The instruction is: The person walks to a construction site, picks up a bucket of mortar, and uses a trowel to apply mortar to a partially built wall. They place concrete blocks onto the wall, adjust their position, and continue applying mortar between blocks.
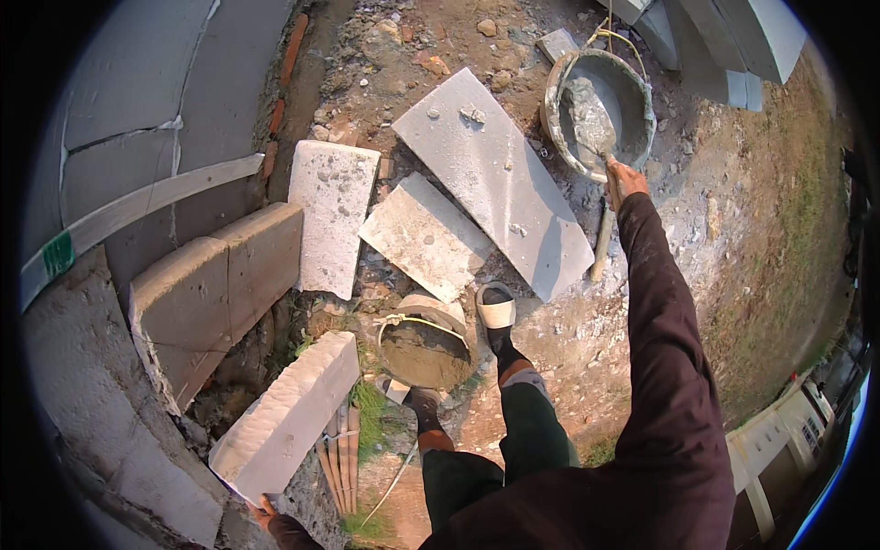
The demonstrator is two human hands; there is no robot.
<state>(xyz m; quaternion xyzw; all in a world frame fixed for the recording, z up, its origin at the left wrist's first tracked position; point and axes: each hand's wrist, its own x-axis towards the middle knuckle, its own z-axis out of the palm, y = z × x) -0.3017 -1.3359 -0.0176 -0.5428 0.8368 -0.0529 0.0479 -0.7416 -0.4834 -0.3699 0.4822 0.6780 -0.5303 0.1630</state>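
Note:
My right hand (625, 181) is wrapped round the handle of a trowel, arm stretched far forward. The trowel's blade (589, 117), coated in wet grey mortar, lies inside a round bucket (552, 110) with mortar on its walls. At the lower left, my left hand (264, 513) grips the near end of a pale lightweight concrete block (298, 417). One long side of that block is rough and ridged. Part of the left hand is hidden behind the block's end, so it is unclear how much weight it bears.
Loose pale slabs (495, 183) lie on rubble ahead. A second bucket (424, 353) with brown sandy material stands by my feet. Along the left runs a low row of blocks (220, 289) beside a grey wall (137, 92). More blocks (724, 41) stand at the far right.

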